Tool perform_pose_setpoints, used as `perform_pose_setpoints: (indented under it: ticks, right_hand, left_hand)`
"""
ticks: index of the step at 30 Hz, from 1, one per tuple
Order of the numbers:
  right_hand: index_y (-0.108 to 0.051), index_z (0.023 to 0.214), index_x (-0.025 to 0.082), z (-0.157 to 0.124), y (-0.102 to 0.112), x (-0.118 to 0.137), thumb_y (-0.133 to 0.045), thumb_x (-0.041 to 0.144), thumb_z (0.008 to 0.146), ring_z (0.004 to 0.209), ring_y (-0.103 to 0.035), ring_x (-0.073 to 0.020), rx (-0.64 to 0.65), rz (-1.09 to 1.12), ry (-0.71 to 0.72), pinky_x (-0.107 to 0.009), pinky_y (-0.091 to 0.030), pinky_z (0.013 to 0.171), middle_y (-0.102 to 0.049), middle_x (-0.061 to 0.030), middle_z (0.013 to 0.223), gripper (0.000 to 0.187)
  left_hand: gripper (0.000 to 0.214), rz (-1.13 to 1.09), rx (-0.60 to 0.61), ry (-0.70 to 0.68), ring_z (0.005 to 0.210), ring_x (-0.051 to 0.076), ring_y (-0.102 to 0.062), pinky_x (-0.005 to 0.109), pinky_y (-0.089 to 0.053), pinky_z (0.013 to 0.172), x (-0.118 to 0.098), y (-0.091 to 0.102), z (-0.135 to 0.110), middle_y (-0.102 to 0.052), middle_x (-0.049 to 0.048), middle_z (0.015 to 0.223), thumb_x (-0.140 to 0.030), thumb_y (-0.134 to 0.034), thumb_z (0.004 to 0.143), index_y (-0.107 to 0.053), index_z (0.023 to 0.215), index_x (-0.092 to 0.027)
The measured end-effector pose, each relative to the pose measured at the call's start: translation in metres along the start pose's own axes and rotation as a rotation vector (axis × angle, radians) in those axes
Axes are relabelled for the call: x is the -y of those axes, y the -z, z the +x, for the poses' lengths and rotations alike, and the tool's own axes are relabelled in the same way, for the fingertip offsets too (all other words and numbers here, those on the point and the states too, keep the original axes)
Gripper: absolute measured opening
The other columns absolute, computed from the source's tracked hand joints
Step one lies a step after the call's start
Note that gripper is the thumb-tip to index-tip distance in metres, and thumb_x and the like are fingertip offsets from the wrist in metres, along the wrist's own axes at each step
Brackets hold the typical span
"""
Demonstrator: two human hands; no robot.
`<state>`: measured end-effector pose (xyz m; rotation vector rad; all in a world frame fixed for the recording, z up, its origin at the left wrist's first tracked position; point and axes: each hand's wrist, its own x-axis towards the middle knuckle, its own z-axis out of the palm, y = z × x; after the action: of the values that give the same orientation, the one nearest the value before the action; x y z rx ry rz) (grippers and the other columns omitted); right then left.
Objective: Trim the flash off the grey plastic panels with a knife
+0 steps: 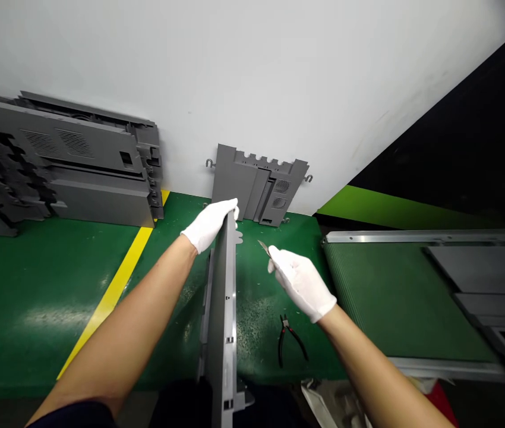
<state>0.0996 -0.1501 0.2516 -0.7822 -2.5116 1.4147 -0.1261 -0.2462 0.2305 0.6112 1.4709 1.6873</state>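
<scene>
Fingers of the left hand [212, 224], white-gloved, grip the far upper corner of a gray panel [229, 309]; those of the right hand [301, 282], likewise gloved, are pinched on a small blade [263, 246], its tip toward the panel but apart from it. Panel set on its narrow side, running from past the near edge of the green table [252, 321] toward the far edge. Pliers [285, 333] lie right of the panel, near the near edge, handles spread, head toward the far edge. Yellow stripe [114, 291] crosses the table, left of the panel. Beyond the right edge: conveyor belt [381, 297] carrying gray parts [488, 270]. At the far edge a second panel [239, 178] leans on the white wall [256, 71]; several more panels [101, 199] stand toward the far left corner.
</scene>
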Motion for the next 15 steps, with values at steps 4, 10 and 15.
perform_pose_setpoints:
  ticks: [4, 10, 15]
  right_hand:
    - [-0.053, 0.072, 0.024, 0.033, 0.009, 0.031, -0.037, 0.060, 0.103, 0.061, -0.046, -0.0145, 0.024, -0.376, 0.145, -0.027, -0.036, 0.063, -0.053, 0.0034, 0.066, 0.050]
    - [-0.062, 0.082, 0.025, 0.076, 0.003, 0.061, -0.026, 0.065, 0.103, 0.062, -0.054, -0.0163, 0.104, -0.786, 0.193, -0.028, -0.035, 0.059, -0.065, 0.0006, 0.073, 0.057]
    - [-0.067, 0.087, 0.026, 0.077, -0.002, 0.070, -0.021, 0.066, 0.103, 0.063, -0.060, -0.0202, 0.080, -0.998, 0.239, -0.030, -0.036, 0.061, -0.067, -0.0029, 0.071, 0.063]
  left_hand:
    - [0.047, -0.017, 0.051, 0.004, 0.060, 0.016, -0.052, 0.029, -0.040, 0.058, 0.002, 0.003, 0.004, -0.055, 0.0025, 0.063, -0.061, -0.058, 0.090, -0.059, 0.067, -0.019]
    - [0.048, 0.063, 0.051, -0.106, 0.070, 0.017, -0.053, 0.029, -0.041, 0.068, 0.002, 0.009, 0.003, -0.056, 0.0021, 0.070, -0.060, -0.053, 0.093, -0.060, 0.069, -0.019]
    - [0.047, 0.093, 0.023, -0.101, 0.066, 0.016, -0.049, 0.029, -0.036, 0.065, -0.006, 0.010, -0.004, -0.054, 0.0007, 0.066, -0.057, -0.051, 0.095, -0.060, 0.069, -0.019]
